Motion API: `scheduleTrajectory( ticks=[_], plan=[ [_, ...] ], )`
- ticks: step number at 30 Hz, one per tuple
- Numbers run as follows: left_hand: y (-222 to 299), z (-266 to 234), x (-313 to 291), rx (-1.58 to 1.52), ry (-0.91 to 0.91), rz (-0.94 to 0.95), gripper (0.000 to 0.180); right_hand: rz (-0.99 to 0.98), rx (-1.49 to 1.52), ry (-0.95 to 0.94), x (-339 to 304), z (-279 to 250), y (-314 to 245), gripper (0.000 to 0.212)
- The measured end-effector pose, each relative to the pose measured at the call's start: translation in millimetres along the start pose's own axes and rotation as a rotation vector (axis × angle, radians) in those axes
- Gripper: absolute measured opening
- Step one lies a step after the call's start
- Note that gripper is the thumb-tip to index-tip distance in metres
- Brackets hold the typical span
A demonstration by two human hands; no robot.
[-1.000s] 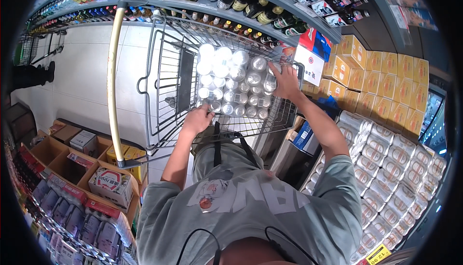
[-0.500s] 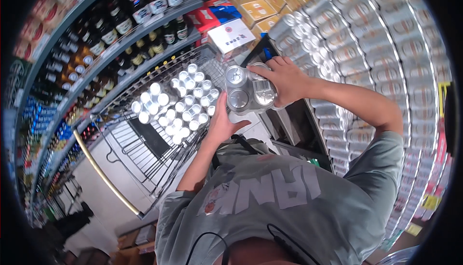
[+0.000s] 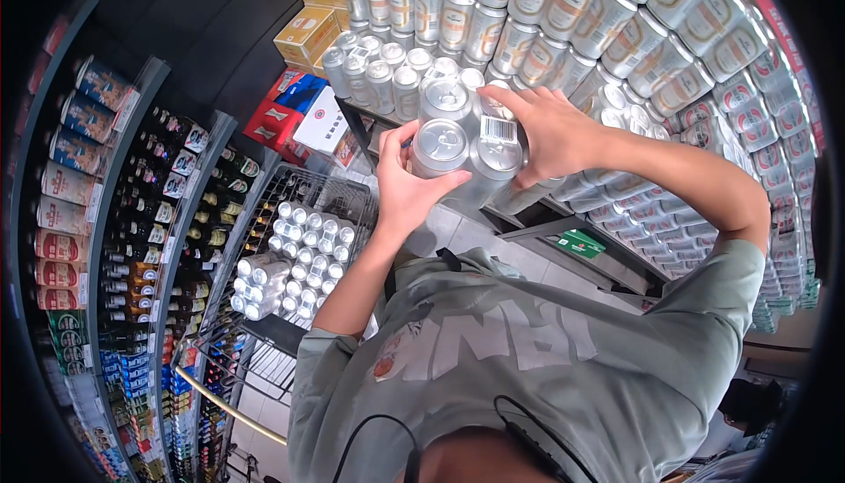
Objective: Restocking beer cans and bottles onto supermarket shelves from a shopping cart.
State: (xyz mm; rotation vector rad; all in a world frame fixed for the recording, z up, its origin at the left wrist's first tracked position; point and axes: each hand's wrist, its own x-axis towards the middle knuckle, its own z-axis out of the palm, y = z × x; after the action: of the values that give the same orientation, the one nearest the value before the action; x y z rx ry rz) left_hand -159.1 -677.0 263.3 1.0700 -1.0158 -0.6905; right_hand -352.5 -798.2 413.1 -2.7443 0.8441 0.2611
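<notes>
A pack of large silver cans [image 3: 442, 146], several of them wrapped together with a barcode on top, is held upright in front of my chest. My left hand [image 3: 407, 179] grips its left side, the thumb along the near side and the fingers round the far left can. On the other side, my right hand [image 3: 559, 135] clasps the right cans, its thumb over the top by the barcode. Beyond the pack, more silver cans [image 3: 405, 78] stand on a low dark display shelf. Lower left, a wire shopping cart [image 3: 255, 333] carries several packs of silver cans [image 3: 308, 241].
A tall wall of stacked cans [image 3: 572, 8] rises ahead and to the right. Shelves of bottles [image 3: 145, 210] line the left. White, red and blue cartons [image 3: 323, 131] sit past the cart, with yellow boxes [image 3: 308, 36] behind them. Pale floor tiles show between cart and display.
My view has swung right toward the can display, so the cart now sits lower and further left. Both hands still hold the pack, with my left fingers now wrapped more closely round it.
</notes>
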Motion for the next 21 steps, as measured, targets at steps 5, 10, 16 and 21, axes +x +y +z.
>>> scheduleTrajectory(
  ticks=[5, 10, 16, 21],
  plan=[
    [-7.5, 26.6, 45.6, -0.014, -0.113, 0.02, 0.088, 0.057, -0.068, 0.093, -4.2, -7.3, 40.0, 0.122],
    [-39.1, 43.1, 100.1, -0.079, -0.209, 0.05, 0.087, 0.131, -0.079, 0.14, 17.9, -8.3, 76.9, 0.123],
    [-79.3, 72.0, 150.0, -0.166, -0.3, 0.016, 0.083, 0.224, -0.095, 0.17, 37.5, -16.3, 118.4, 0.123],
    [-110.0, 95.1, 163.2, -0.187, -0.367, -0.054, 0.087, 0.28, -0.07, 0.136, 43.5, -9.5, 145.1, 0.125]
  ],
)
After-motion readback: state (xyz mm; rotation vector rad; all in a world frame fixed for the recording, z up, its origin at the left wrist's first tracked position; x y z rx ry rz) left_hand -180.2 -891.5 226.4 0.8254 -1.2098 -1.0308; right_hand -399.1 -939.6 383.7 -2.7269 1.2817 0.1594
